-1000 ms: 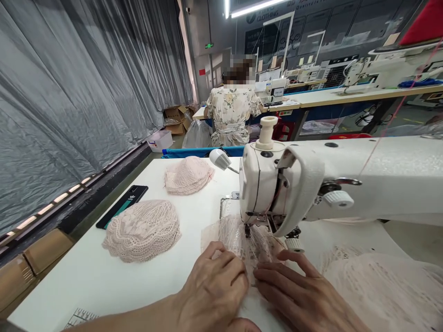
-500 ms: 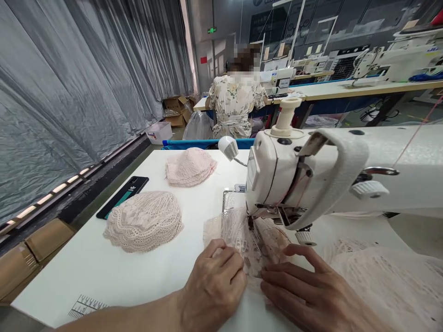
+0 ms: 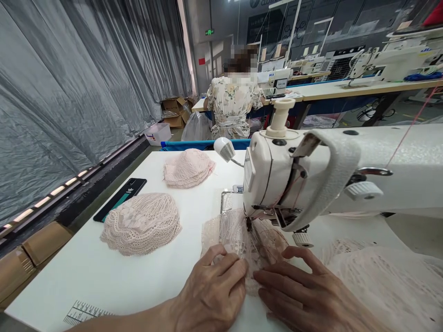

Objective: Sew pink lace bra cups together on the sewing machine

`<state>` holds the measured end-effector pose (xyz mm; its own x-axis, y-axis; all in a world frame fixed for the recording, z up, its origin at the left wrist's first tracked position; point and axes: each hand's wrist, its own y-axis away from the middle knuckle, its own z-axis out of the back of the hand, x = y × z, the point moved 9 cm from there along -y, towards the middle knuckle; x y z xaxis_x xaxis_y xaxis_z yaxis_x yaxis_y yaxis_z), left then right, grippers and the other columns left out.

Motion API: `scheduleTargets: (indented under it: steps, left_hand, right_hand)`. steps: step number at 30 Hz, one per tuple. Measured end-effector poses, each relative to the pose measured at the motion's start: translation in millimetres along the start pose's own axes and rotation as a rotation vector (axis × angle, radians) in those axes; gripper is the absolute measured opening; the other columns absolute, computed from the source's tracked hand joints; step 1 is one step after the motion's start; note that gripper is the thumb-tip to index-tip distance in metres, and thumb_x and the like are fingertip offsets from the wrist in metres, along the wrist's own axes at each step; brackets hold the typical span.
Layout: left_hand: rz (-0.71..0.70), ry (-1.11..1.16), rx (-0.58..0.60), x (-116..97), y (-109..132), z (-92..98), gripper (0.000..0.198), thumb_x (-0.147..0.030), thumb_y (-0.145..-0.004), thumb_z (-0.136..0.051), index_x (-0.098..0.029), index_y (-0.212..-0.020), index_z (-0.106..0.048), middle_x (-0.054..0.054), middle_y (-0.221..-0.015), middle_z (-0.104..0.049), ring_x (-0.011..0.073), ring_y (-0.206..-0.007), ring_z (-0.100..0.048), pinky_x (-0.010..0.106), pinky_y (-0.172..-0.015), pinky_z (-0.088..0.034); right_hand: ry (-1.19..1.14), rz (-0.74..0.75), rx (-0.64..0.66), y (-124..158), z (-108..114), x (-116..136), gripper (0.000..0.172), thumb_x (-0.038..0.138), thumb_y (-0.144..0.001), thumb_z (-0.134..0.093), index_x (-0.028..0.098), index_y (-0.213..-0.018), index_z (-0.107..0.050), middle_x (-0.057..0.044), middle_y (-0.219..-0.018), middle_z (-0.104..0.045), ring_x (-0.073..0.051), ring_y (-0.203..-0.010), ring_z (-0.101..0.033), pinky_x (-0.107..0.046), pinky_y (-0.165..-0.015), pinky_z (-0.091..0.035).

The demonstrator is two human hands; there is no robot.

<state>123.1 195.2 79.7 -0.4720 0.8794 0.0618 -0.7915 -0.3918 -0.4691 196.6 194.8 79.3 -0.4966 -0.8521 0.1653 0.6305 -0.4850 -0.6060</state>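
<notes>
A sheer pale pink lace piece lies on the bed of the white sewing machine, its far end beneath the presser foot and needle. My left hand is closed, its curled fingers gripping the near left edge of the lace. To the right, my right hand rests with fingers stretched out, the tips touching the lace and the index finger raised apart. Pink thread runs down to the machine. Part of the lace is hidden under both hands.
On the white table at left lie a beige lace stack, a pink lace stack and a dark phone. More sheer lace spreads at right. Ahead, a person in a floral top sits at another machine.
The view has shifted slightly. My right fingertips have slid a little left over the lace, closer to my left hand. The lace stays under the presser foot.
</notes>
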Motion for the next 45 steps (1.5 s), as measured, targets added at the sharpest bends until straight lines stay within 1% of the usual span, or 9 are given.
scheduleTargets:
  steps: [6,12,19,26,30,35,38,41,45]
  left_hand:
    - [0.0,-0.013,-0.008,1,-1,-1.1,0.021,-0.002,-0.084,-0.042,-0.009,-0.073,-0.058,0.005,-0.074,-0.059,0.0142,-0.075,-0.055,0.033,-0.074,-0.041]
    - [-0.005,-0.055,-0.11,3,0,0.0,0.015,-0.005,-0.085,-0.045,-0.011,-0.081,-0.058,0.0,-0.069,-0.056,0.0111,-0.067,-0.053,0.03,-0.07,-0.039]
    - [0.046,-0.046,0.082,18,-16,-19.5,0.006,-0.011,-0.083,-0.047,-0.012,-0.083,-0.053,0.001,-0.076,-0.056,0.014,-0.071,-0.053,0.033,-0.074,-0.04]
    - [0.154,0.004,0.134,42,-30,-29.1,0.016,-0.018,-0.085,-0.048,-0.013,-0.099,-0.054,0.005,-0.087,-0.058,0.0186,-0.081,-0.054,0.038,-0.08,-0.04]
    - [0.17,0.004,0.146,46,-32,-32.0,0.013,-0.02,-0.086,-0.049,-0.015,-0.097,-0.056,0.004,-0.085,-0.058,0.0176,-0.081,-0.054,0.037,-0.08,-0.04]
    - [0.129,-0.07,0.054,41,-32,-28.7,0.006,-0.016,-0.084,-0.052,-0.014,-0.087,-0.057,0.003,-0.078,-0.058,0.0171,-0.078,-0.055,0.037,-0.081,-0.04]
    - [0.06,-0.103,-0.021,33,-32,-25.3,0.001,-0.013,-0.081,-0.056,-0.012,-0.08,-0.056,0.004,-0.077,-0.059,0.017,-0.077,-0.056,0.036,-0.08,-0.041]
    - [0.02,-0.11,-0.057,29,-30,-24.2,0.007,-0.015,-0.08,-0.057,-0.012,-0.074,-0.055,0.003,-0.072,-0.057,0.0163,-0.07,-0.055,0.034,-0.075,-0.042]
    - [0.009,-0.153,-0.09,27,-27,-22.6,0.018,-0.022,-0.08,-0.058,-0.012,-0.065,-0.055,0.002,-0.063,-0.052,0.0163,-0.063,-0.052,0.035,-0.071,-0.041]
  right_hand:
    - [-0.017,0.028,-0.056,0,1,-1,0.025,0.013,-0.092,-0.042,0.018,-0.076,-0.061,0.002,-0.083,-0.07,-0.012,-0.071,-0.06,-0.037,-0.084,-0.033]
    - [0.044,0.022,-0.094,-3,7,-2,0.036,0.038,-0.097,-0.034,0.02,-0.088,-0.064,0.002,-0.079,-0.071,-0.013,-0.071,-0.062,-0.035,-0.082,-0.032]
    - [0.287,0.005,-0.015,-11,14,-21,0.045,0.048,-0.096,-0.028,0.02,-0.092,-0.063,-0.002,-0.09,-0.072,-0.013,-0.068,-0.064,-0.035,-0.079,-0.031]
    - [0.372,-0.016,-0.177,-13,20,-44,0.042,0.045,-0.097,-0.029,0.019,-0.095,-0.062,-0.004,-0.087,-0.073,-0.017,-0.074,-0.063,-0.036,-0.076,-0.034]
    - [0.501,0.051,-0.075,-16,16,-44,0.045,0.043,-0.098,-0.027,0.017,-0.095,-0.064,-0.007,-0.085,-0.072,-0.019,-0.072,-0.062,-0.034,-0.072,-0.037]
    - [0.394,-0.015,-0.042,-14,17,-42,0.038,0.039,-0.098,-0.031,0.022,-0.089,-0.064,-0.003,-0.085,-0.071,-0.017,-0.076,-0.062,-0.034,-0.077,-0.034]
    - [0.237,-0.105,-0.144,-9,23,-44,0.042,0.034,-0.098,-0.032,0.021,-0.071,-0.061,0.001,-0.069,-0.068,-0.014,-0.07,-0.061,-0.035,-0.085,-0.03]
    - [0.159,-0.229,-0.157,-4,25,-54,0.048,0.034,-0.098,-0.031,0.02,-0.061,-0.058,0.001,-0.061,-0.063,-0.014,-0.069,-0.06,-0.036,-0.086,-0.029]
    - [0.167,-0.209,-0.172,-3,31,-54,0.048,0.031,-0.098,-0.033,0.019,-0.058,-0.057,0.001,-0.062,-0.063,-0.013,-0.062,-0.058,-0.036,-0.083,-0.031]
